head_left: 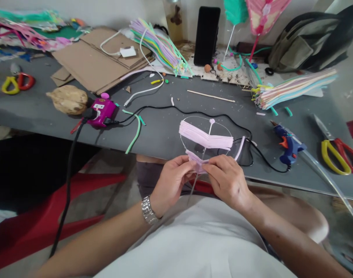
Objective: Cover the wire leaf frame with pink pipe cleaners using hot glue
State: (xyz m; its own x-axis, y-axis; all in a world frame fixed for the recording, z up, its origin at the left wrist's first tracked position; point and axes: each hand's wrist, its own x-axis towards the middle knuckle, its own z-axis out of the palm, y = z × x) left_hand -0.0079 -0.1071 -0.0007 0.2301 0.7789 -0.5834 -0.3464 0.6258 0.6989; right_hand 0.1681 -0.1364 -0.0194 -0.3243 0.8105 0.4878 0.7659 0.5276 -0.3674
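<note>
Both my hands meet at the table's front edge over a round wire frame [190, 117] with a thin central stem [193, 184]. My left hand [174, 175] pinches the left side of a folded strip of pale pink pipe cleaners [197, 162] low on the frame. On the strip's right side, the fingers of my right hand [227, 175] are closed too. Above them, a V-shaped band of pink pipe cleaners [206, 136] spans the frame. A small pink ball [212, 121] tops the stem. My fingers partly hide the lower strip.
To the right lie a blue glue gun [291, 144] with a long glue stick and red-yellow scissors [335, 152]. A black cord [165, 107] crosses the table from a magenta power adapter [102, 111]. Pipe cleaner bundles [162, 46], cardboard [92, 58] and a phone [207, 36] are behind.
</note>
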